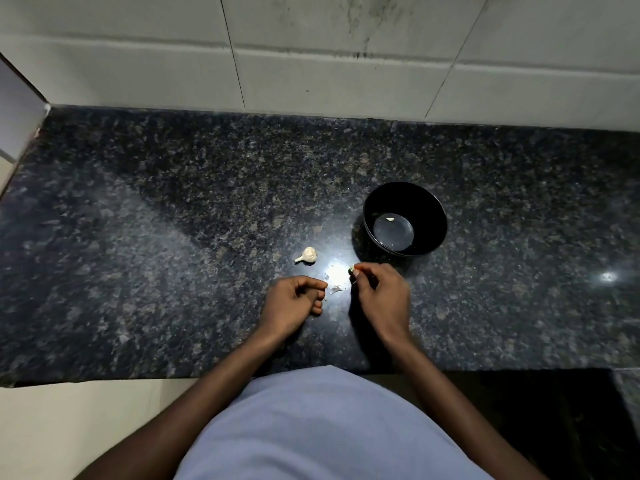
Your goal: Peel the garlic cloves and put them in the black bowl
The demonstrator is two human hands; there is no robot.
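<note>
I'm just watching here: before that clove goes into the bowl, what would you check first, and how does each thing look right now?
1. Clove held firmly: ok, pinched at the right hand fingertips.
2. Clove fully peeled: cannot tell, too small.
3. Black bowl upright and open: ok, one clove piece already inside.
4. Path to bowl free: ok, bare granite counter between hand and bowl.
5. Left hand out of the way: ok, curled loosely beside peel scraps.
6. More garlic left: ok, garlic bulb sits left of the bowl.

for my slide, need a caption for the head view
Right hand pinches a garlic clove beside the black bowl; garlic bulb waits on the counter.
</note>
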